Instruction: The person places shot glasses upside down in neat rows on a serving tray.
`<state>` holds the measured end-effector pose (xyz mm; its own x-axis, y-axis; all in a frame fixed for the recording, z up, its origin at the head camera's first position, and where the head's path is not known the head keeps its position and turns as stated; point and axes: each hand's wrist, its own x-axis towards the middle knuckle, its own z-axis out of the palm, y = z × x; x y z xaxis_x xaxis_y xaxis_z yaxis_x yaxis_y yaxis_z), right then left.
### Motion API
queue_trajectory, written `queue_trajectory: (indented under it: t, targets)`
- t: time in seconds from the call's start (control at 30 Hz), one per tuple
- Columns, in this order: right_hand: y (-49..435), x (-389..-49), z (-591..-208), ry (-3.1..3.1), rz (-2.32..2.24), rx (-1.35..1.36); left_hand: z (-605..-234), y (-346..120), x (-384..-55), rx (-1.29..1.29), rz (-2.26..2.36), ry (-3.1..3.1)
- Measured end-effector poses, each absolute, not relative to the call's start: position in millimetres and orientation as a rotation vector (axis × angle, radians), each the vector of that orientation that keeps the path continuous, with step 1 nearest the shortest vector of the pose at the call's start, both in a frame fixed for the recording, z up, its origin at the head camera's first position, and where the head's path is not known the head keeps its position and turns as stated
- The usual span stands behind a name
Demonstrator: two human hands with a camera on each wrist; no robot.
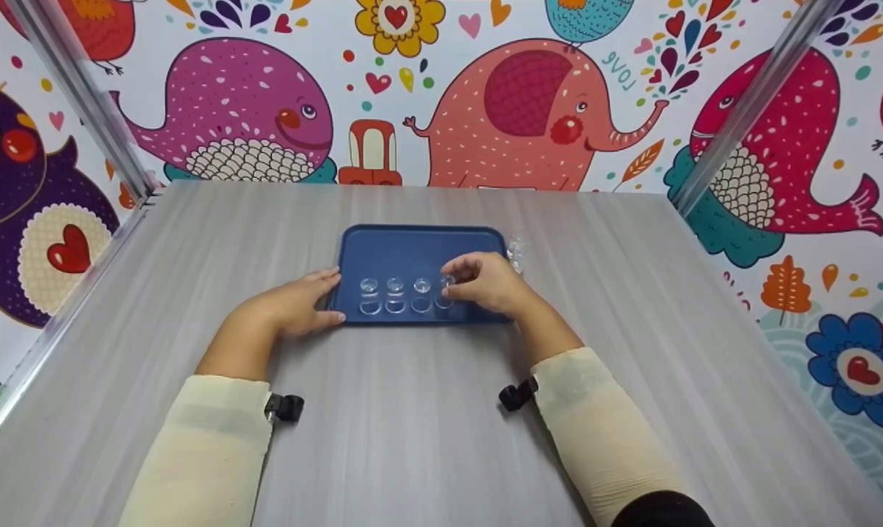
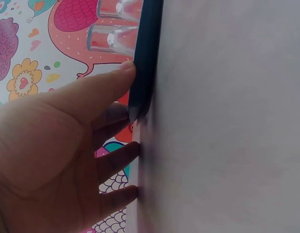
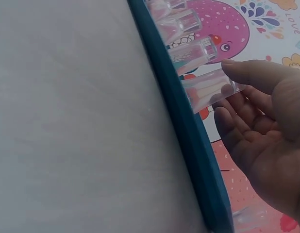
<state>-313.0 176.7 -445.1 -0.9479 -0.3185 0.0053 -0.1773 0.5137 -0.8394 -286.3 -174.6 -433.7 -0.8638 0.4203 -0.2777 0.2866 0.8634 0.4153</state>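
A blue tray [image 1: 419, 245] lies on the table with a row of several small clear cups, wide ends down, along its near half. My right hand [image 1: 491, 284] pinches the raised narrow end of the rightmost clear cup [image 3: 203, 91] between thumb and fingertips. That cup's wide end meets the tray in the right wrist view. To its left stands another clear cup [image 1: 421, 295], with the leftmost clear cup [image 1: 369, 298] at the row's end. My left hand [image 1: 295, 304], fingers spread, rests at the tray's left side; its thumb touches the tray edge [image 2: 145, 63].
A crumpled-looking clear item [image 1: 515, 252] sits just beyond the tray's right edge. The grey wood-patterned table [image 1: 404, 410] reaches back to a wall [image 1: 382, 95] printed with cartoon animals. Metal posts [image 1: 748, 110] rise at both back corners.
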Motion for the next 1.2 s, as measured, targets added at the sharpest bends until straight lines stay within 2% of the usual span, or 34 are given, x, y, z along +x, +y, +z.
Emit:
queue_trajectory:
  t: [0.53,0.93,1.2]
  targets:
    - [182,-315,-447,2.561,-1.499,-0.493,-433,-177,-285,0.552,0.532,2.67]
    - [218,-319,-436,2.642,-1.771,-0.229,-432,-176,-285,0.558,0.539,2.68]
    - [242,-326,-437,2.643,-2.029,-0.163,-433,-176,-286,0.529,0.521,2.671]
